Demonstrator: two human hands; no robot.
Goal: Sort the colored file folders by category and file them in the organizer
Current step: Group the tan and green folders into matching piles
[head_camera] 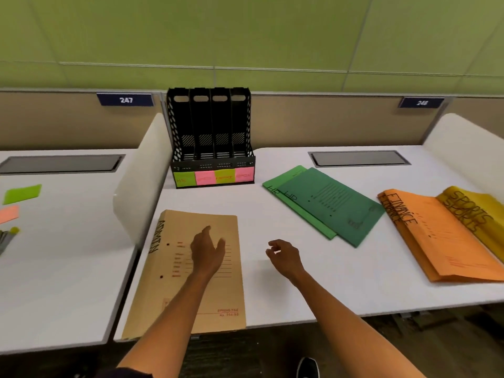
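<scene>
A black four-slot organizer [211, 126] stands at the back of the white desk [313, 282], its slots empty, with green and pink labels on its front. A tan folder marked ADMIN [169, 290] lies flat at the near left. My left hand [207, 251] hovers over it, fingers apart, holding nothing. My right hand [283, 257] is over bare desk beside the folder, fingers loosely curled and empty. Two green HR folders [324, 204] lie overlapped at center right. Orange FINANCE folders [441, 241] and yellow SPORTS folders [474, 214] lie at the far right.
A white curved divider [141, 184] separates this desk from the left one, which holds green [23, 193] and orange [9, 214] sticky notes and some pens [8, 237]. Cable hatches [358, 158] sit at the back. My shoe [308, 368] shows below the desk edge.
</scene>
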